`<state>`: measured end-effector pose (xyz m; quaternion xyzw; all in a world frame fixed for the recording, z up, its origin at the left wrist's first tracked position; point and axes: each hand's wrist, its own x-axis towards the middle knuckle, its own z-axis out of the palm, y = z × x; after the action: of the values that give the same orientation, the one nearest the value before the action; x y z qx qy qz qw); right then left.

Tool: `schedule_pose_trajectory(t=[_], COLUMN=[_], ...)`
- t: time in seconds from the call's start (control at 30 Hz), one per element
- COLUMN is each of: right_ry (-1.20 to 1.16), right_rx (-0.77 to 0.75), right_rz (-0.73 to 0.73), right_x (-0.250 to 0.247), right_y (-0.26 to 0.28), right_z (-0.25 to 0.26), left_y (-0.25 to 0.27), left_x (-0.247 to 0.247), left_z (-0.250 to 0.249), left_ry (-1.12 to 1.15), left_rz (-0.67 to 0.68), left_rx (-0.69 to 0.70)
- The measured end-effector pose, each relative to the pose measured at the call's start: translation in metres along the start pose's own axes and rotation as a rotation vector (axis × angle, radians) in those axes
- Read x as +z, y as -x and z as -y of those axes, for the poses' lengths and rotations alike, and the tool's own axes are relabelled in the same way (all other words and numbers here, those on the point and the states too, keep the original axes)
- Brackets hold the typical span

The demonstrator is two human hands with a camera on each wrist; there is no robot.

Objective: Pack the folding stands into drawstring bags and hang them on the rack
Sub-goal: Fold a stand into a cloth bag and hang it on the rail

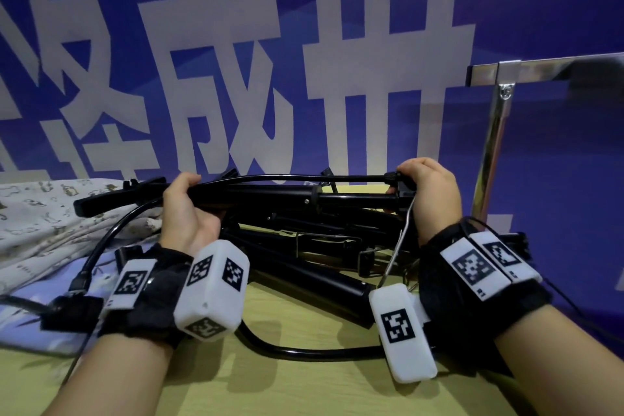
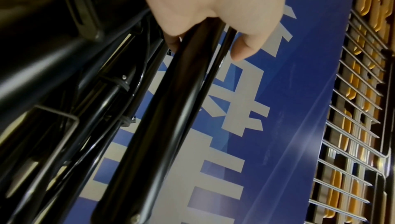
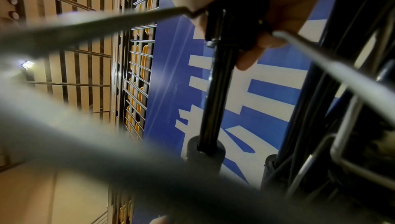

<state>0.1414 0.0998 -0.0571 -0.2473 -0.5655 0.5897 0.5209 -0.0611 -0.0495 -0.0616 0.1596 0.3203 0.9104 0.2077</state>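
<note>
A black folding stand (image 1: 270, 199) is held level above the wooden table, its tubes running left to right. My left hand (image 1: 184, 194) grips its tubes left of the middle, and in the left wrist view the fingers (image 2: 243, 50) curl round the black tubes (image 2: 171, 109). My right hand (image 1: 427, 186) grips the stand's right end at a black joint (image 3: 235, 24), where a grey wire piece (image 3: 333, 72) hangs down. More folded black stands (image 1: 320, 257) lie in a pile under it. A pale printed cloth bag (image 1: 60, 216) lies at the left.
A metal rack (image 1: 499, 105) with a chrome post and top bar stands at the right. A blue wall with large white characters (image 1: 236, 78) rises right behind the table. Black cables (image 1: 304, 351) run from my wrist cameras across the yellow tabletop (image 1: 304, 388).
</note>
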Motion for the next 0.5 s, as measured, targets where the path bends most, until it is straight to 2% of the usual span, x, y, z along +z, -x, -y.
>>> schedule_pose_trajectory(t=[0.23,0.4,0.5], right_ry=[0.135,0.063,0.106], right_rx=[-0.015,0.053,0.032], right_rz=[-0.001,0.097,0.111], right_x=[0.002,0.001,0.001], right_y=[-0.003,-0.008,-0.009], right_z=[-0.004,-0.009,-0.009], left_y=[0.003,0.004,0.008], left_x=[0.003,0.006,0.009], left_z=[0.012,0.020,0.024], left_ry=[-0.023,-0.011,-0.028], left_rz=[0.064,0.081,0.117], left_rx=[-0.070,-0.118,-0.138])
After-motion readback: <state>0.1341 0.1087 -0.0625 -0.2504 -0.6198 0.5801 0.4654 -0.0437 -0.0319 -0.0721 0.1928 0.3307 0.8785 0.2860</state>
